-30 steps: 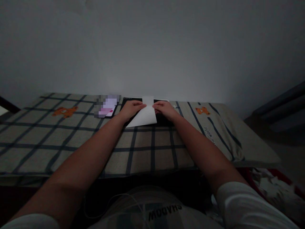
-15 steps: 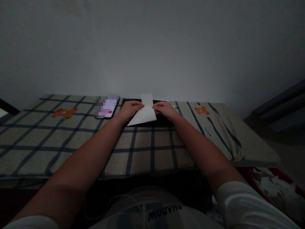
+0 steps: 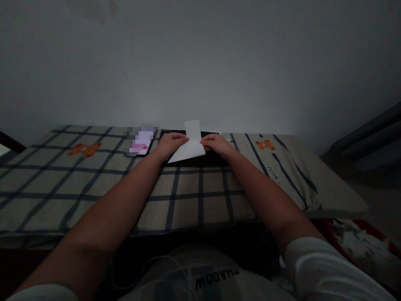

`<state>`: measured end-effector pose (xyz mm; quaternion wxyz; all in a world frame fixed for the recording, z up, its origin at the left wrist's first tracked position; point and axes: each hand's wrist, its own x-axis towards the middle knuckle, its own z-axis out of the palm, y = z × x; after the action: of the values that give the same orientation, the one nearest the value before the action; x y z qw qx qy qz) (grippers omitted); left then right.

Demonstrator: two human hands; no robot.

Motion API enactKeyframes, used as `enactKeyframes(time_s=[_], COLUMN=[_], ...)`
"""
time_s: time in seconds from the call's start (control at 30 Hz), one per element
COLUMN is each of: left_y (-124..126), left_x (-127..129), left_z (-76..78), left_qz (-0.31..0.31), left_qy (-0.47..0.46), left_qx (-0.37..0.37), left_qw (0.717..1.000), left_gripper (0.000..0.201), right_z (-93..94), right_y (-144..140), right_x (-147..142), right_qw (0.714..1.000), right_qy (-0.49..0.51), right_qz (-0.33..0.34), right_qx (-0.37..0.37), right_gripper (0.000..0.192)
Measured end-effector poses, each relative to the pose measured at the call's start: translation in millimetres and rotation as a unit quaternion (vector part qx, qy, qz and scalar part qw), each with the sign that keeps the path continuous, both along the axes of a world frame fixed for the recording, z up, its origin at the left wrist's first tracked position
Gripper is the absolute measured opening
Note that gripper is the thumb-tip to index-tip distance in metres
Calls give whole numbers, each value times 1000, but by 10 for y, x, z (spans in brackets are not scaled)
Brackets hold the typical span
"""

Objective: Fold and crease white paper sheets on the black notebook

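Between my hands is a white sheet of paper (image 3: 191,149), with a narrow upper part standing up and a wider, slanted lower part. My left hand (image 3: 171,144) pinches its left edge between thumb and fingers. On the opposite edge, my right hand (image 3: 216,143) pinches the paper the same way. Beneath the paper and both hands lies a flat black board or pad (image 3: 216,159), partly covered, with small pale marks along its far edge. What it is exactly I cannot make out.
A phone (image 3: 142,142) with a lit, partly blurred screen lies left of the black board. The checked tablecloth (image 3: 188,200) has orange bear prints. A wall (image 3: 200,62) rises right behind the table. At lower right, a red bin (image 3: 322,230) holds crumpled white paper.
The paper has tilted slightly: its top end is a little higher and its lower edge has lifted a bit. Both hands keep their grip in nearly the same place.
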<state>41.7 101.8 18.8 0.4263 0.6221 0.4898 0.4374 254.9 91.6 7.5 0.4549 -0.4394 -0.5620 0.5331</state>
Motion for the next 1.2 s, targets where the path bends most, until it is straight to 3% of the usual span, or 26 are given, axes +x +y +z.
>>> enactKeyframes(time_s=[0.3,0.47,0.8,1.2], left_y=[-4,-2,9,-3], left_x=[-6,-4,-9,-13], left_z=[34,31,46,71], left_qz=[49,57,66,83], left_qy=[33,34,21,-4], left_qx=[30,28,40,26], left_qw=[998,997,997,996], left_gripper=[32,36,36,35], right_z=[-13,19,66,56], right_y=[-11,-18,-45,-61], right_x=[36,16,-12,-4], right_qw=[998,1000,1000,999], right_qy=[27,-15,-21,1], right_qz=[43,2,-11,23], right_qx=[-21,8,-17,-33], right_gripper=[14,5,4,10])
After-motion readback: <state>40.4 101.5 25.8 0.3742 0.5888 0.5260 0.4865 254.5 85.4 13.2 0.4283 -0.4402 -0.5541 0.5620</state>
